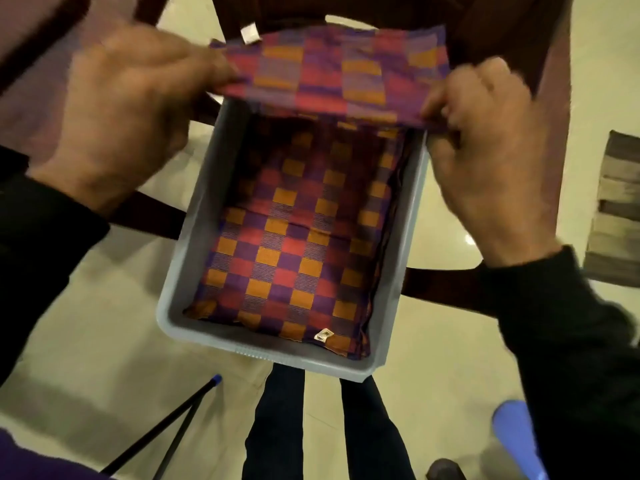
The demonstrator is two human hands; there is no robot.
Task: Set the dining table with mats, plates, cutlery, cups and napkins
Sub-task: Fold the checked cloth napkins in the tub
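Pale, glossy floor tiles fill the background, and dark wooden chair (519,36) legs and rails cross the upper part of our view. Below us sits a grey plastic tub (180,244), and we stand just behind its near edge, our dark trouser legs showing under it.

Our left hand (128,123) is closed on the left edge of a folded checked mat (332,74), fingers curled over the cloth. Our right hand (485,150) pinches the mat's right near corner between thumb and fingers, just above the tub's far right corner. We hold the mat clear of the tub, over its far edge, roughly level and stretched between both hands.

More mats (291,251) of the same pattern lie stacked flat inside, filling the tub almost wall to wall, with a small label at the near right corner.

What could go wrong, in our judgement: the cloth is soft and folded, so a loose pinch on the right may let a layer drop open and trail back into the tub. The chair rails stand close behind the lifted mat, and a careless swing could snag it there. The tub looks light and may tip if we catch its rim.

The mat is woven in squares of orange, red and purple, with a small white tag near its far left corner.
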